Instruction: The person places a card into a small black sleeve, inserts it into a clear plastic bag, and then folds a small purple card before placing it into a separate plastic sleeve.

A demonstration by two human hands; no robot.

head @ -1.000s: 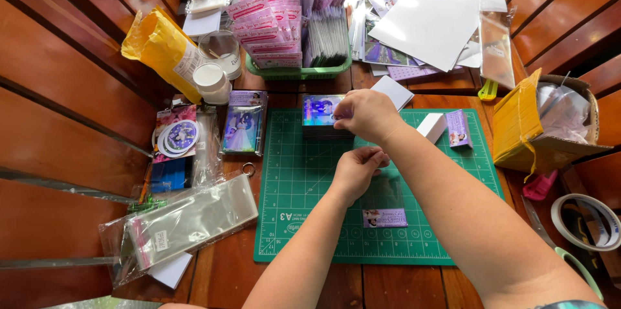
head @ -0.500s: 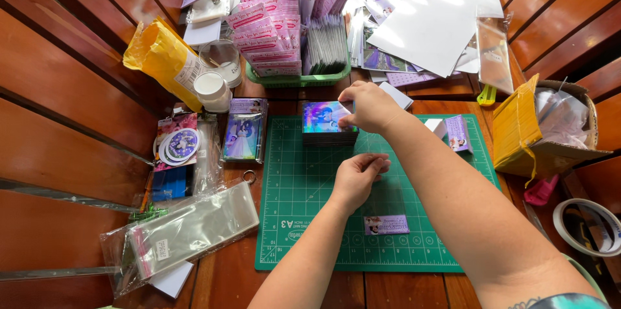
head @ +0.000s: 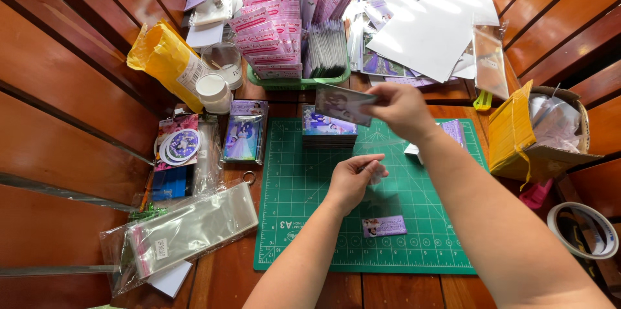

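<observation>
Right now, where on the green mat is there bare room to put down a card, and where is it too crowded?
The cutting mat is bare at its lower left, between the clear sleeves and the left hand, and along its bottom edge below the small purple label. It is crowded at the top: the card stack, the right hand and the green tray.

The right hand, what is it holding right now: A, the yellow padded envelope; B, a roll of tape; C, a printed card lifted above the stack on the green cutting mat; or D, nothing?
C: the right hand pinches a printed card raised above the card stack on the green cutting mat.
</observation>
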